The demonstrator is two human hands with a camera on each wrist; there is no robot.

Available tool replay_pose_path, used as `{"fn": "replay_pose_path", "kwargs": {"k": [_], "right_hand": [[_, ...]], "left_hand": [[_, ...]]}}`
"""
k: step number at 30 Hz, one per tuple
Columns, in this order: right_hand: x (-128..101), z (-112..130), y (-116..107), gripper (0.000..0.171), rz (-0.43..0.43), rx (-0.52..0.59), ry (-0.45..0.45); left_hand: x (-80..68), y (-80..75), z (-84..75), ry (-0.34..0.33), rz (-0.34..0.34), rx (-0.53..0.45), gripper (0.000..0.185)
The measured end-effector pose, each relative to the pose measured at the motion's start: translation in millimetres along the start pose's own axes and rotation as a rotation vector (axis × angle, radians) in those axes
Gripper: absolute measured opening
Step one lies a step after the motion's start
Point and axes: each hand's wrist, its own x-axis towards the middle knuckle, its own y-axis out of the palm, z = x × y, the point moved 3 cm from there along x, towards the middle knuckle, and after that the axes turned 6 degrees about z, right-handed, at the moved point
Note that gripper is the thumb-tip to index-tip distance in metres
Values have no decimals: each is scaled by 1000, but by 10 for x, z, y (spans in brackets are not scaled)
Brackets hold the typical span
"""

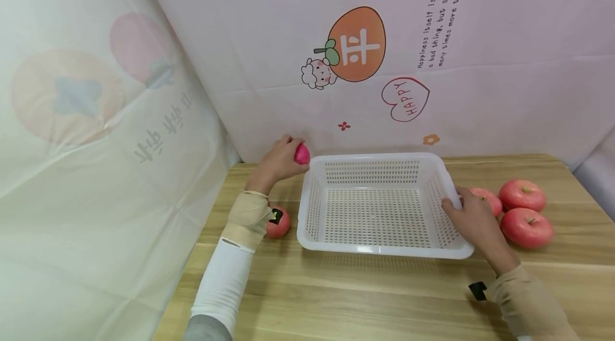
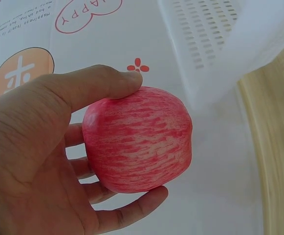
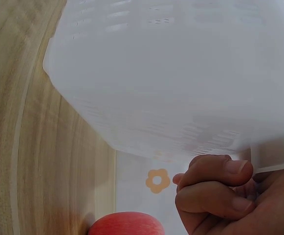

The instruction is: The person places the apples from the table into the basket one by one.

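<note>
In the head view my left hand (image 1: 281, 160) is raised at the basket's far left corner, gripping a pinkish-red apple (image 1: 301, 155). The left wrist view shows the streaked apple (image 2: 139, 142) between the thumb on top and the fingers behind and below. A white perforated plastic basket (image 1: 336, 248) is in the middle, its inside bare. My right hand (image 1: 476, 222) holds the basket's right rim, thumb over the edge. From the right wrist, the fingers (image 3: 212, 176) curl beside the basket's outer wall (image 3: 146, 98).
Three red apples, the nearest one (image 1: 527, 228) included, sit right of the basket, one partly behind my right hand. Another apple (image 1: 278, 223) lies under my left wrist. Behind the wooden table (image 1: 307, 298) hangs a printed white cloth (image 1: 269, 106); a second cloth (image 1: 96, 197) hangs left.
</note>
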Motion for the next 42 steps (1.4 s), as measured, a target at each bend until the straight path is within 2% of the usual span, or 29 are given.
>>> {"fn": "replay_pose_path", "kwargs": {"k": [21,42], "right_hand": [[4,-17,10,72,-7,8,-10],[11,-9,10,71,-27,4,-10]], "left_hand": [[115,47,-253,30,32,29,72],[248,172,-463,63,57,17,76]]}}
